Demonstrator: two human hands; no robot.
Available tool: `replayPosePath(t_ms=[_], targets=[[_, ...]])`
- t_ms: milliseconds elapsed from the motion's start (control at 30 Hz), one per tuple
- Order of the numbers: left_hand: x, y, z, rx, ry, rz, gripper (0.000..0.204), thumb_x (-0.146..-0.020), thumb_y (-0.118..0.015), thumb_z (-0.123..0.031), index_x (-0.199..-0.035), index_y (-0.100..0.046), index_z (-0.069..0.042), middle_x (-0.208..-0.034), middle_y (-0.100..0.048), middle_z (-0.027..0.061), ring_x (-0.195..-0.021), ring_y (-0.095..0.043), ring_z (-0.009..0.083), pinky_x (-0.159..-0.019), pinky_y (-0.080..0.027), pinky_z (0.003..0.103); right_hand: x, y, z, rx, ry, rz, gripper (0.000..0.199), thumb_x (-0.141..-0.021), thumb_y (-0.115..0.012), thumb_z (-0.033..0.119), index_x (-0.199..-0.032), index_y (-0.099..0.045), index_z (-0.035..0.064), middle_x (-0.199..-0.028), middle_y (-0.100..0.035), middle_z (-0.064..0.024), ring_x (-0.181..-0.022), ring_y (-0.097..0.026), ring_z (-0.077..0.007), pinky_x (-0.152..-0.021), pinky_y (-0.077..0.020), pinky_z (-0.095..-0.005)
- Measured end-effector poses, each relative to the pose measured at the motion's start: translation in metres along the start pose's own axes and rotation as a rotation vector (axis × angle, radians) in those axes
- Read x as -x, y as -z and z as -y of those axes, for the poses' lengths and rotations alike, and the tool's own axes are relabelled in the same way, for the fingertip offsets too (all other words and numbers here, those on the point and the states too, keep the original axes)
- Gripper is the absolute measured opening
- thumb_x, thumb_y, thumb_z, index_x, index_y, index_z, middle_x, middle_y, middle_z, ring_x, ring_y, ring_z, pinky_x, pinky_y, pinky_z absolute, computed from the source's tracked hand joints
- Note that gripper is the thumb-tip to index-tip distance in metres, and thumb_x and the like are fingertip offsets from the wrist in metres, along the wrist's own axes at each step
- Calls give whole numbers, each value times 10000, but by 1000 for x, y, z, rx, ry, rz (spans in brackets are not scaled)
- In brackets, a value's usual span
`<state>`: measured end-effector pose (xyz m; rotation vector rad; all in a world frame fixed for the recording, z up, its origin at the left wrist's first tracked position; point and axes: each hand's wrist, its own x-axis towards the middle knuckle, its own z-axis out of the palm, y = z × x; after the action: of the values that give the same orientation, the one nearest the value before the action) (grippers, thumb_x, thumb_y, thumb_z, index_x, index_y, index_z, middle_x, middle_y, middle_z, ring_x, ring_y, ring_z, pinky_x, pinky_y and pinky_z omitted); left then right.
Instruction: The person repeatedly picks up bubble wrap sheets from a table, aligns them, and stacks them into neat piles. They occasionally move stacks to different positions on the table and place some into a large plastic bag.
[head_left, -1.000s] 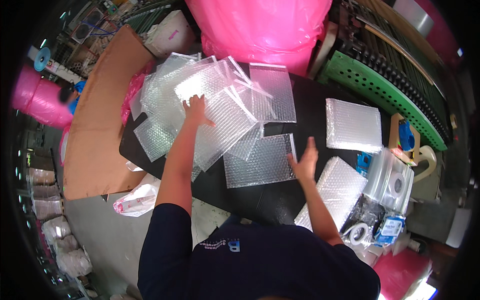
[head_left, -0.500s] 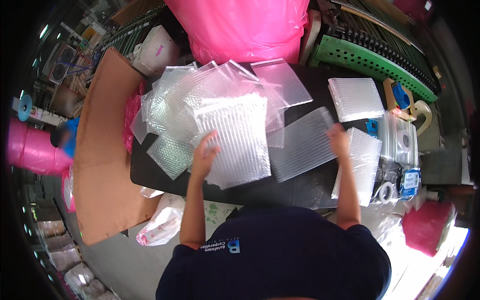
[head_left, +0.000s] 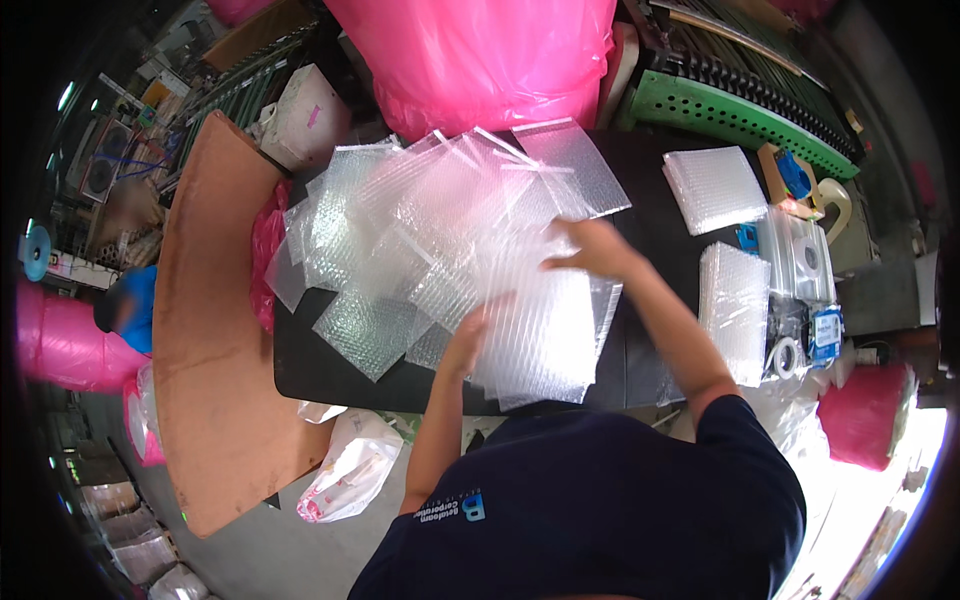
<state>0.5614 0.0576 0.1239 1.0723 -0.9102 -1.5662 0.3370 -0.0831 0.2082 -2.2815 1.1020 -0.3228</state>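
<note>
Holding bubble-wrap pouches (head_left: 540,350) in left hand (head_left: 464,345), with right hand (head_left: 595,249) wide; could slide off near edge of table (head_left: 312,368) if loosely gripped.

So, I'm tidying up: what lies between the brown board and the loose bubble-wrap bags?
In the head view, crumpled pink plastic and a black table corner lie between the bags and board.

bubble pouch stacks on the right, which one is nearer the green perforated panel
The upper stack, just below the green panel in the head view; the lower stack lies farther off, beside the white tape roll.
</note>
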Motion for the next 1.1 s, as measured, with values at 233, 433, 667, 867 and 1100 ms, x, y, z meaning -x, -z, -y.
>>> replayPosePath(t_ms=[233,433,667,867,1100], targets=[[34,-11,14,-646,-149,-523,662,-700,-714,-201,-1258,-406,-19,-1185,-497,172,-1079,-499,286,-919,-380,350,-71,-63,-122,386,-413,-121,801,-753,-608,470,-1382,-197,192,-1396,-243,-165,-1258,-268,-385,-996,-296,-487],[54,-7,12,-770,-217,-664,627,-691,-695,-122,-1254,-431,-44,-1172,-493,177,-1094,-473,306,-917,-371,364,-79,-93,-161,432,-398,-43,432,-813,-553,260,-1181,-449,59,-1151,-498,-201,-1038,-521,-334,-780,-484,-397],[55,-3,32,-907,-204,-631,504,-684,-676,-74,-1166,-536,-110,-1122,-508,189,-1039,-497,333,-885,-389,376,-31,-130,-30,319,-409,167,351,-781,-533,115,-1096,-520,-41,-1145,-485,-236,-1064,-504,-380,-756,-500,-446],[63,-16,5,-961,-213,-629,505,-673,-683,-65,-1156,-543,-107,-1095,-540,168,-1016,-513,304,-891,-386,357,-1,-176,-48,538,-239,-28,634,-816,-472,106,-1385,-189,101,-1399,-197,-229,-1235,-277,-468,-916,-345,-582],[71,6,20,-811,-245,-509,477,-672,-675,-32,-1131,-566,-100,-1095,-551,148,-1033,-518,277,-896,-386,344,33,-47,-38,446,-260,-39,567,-746,-441,46,-1306,-350,40,-1200,-479,-228,-1041,-526,-354,-840,-450,-412]])
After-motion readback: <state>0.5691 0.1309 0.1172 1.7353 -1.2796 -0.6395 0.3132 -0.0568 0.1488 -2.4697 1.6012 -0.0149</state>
